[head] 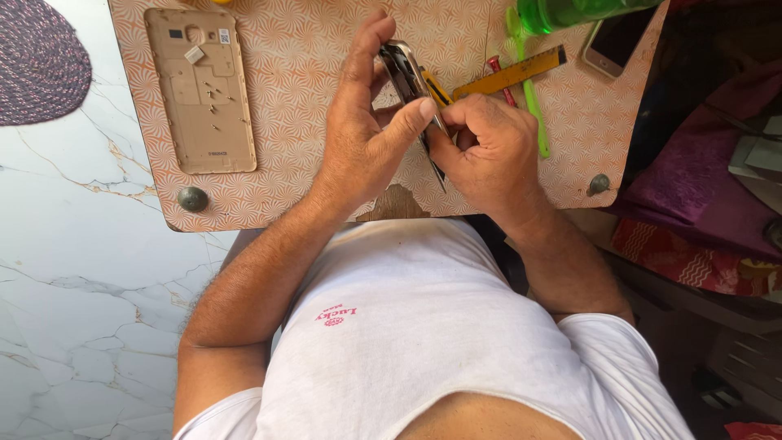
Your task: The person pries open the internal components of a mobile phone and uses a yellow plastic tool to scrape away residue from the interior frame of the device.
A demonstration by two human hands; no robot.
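While L hand [362, 134] grips phone [407, 77], gold cover [199, 90] nearby

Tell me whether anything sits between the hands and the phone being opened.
Nothing visible does. The left hand already grips the phone body on edge above the patterned board, and the right hand presses a yellow-handled tool against its side. Both hands touch it directly.

Bright daylight, soft shadows — sharp focus

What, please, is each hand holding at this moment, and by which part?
Left hand holds the dark, metal-rimmed phone body by its long edges; right hand pinches its lower edge.
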